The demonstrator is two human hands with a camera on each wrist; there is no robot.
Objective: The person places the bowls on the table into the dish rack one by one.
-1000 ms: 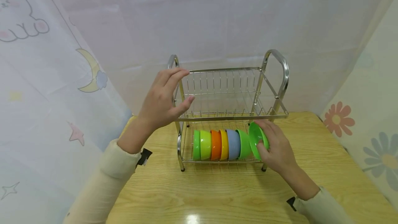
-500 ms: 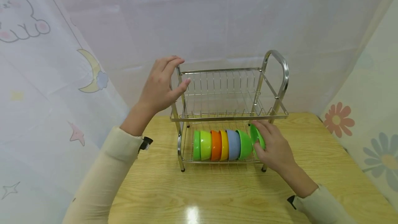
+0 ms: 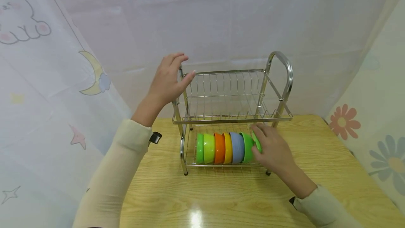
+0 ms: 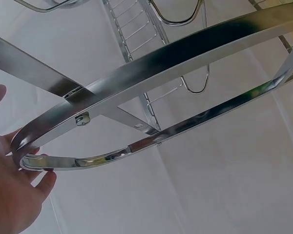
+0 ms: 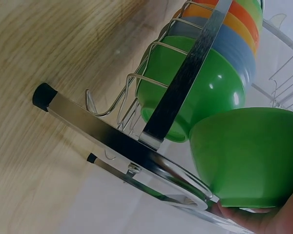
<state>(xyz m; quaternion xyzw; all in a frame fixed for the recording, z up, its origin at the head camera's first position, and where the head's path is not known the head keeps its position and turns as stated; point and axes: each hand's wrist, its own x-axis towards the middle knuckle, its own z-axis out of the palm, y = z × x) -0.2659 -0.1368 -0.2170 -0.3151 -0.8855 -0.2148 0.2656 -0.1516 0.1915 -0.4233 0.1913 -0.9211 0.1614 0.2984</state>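
My right hand [image 3: 273, 149] holds a green bowl [image 3: 257, 142] at the right end of the lower rack tier, its thumb on the near side. In the right wrist view this bowl [image 5: 249, 151] sits close against another green bowl [image 5: 205, 87] in the row. That row leans on edge: a green bowl [image 3: 200, 147], then lime [image 3: 209, 147], orange [image 3: 219, 147], yellow [image 3: 227, 147], blue [image 3: 237, 147] and green. My left hand [image 3: 166, 80] is at the rack's left handle [image 4: 53, 117], fingers and thumb extended; the left wrist view shows it touching the handle's curved end.
The two-tier metal dish rack [image 3: 232, 119] stands on a wooden table [image 3: 205, 196]. Its right handle [image 3: 286, 68] rises above my right hand. The upper wire tier [image 3: 224, 96] overhangs the bowls. Patterned cloth [image 3: 205, 20] hangs behind and at both sides.
My right hand has moved left with the green bowl, turning it so its opening shows less and bringing it up to the row. My left hand has risen to the handle top.
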